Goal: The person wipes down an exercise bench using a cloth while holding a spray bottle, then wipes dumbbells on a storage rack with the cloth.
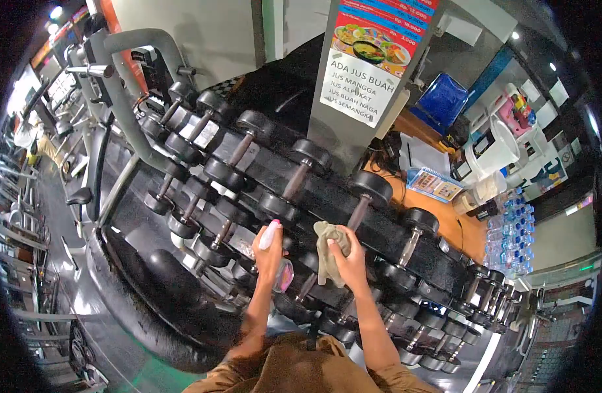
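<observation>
My left hand (267, 251) is closed around a spray bottle (286, 276) with a white and pink head; its see-through body with a pink patch hangs below my fingers. A crumpled grey-green cloth (328, 255) is gripped in my right hand (348, 257), its lower end hanging loose. Both hands are in front of a rack of black dumbbells with metal handles. Just beyond the cloth, one dumbbell (371, 188) lies on the upper tier. Another dumbbell (310, 156) lies beyond and between my hands.
A padded black bench (144, 308) stands at the left, with a grey-framed machine (127, 98) behind it. Past the rack are a pillar with a printed sign (357, 95), a wooden desk (468, 230), a blue chair (442, 98) and several water bottles (508, 236).
</observation>
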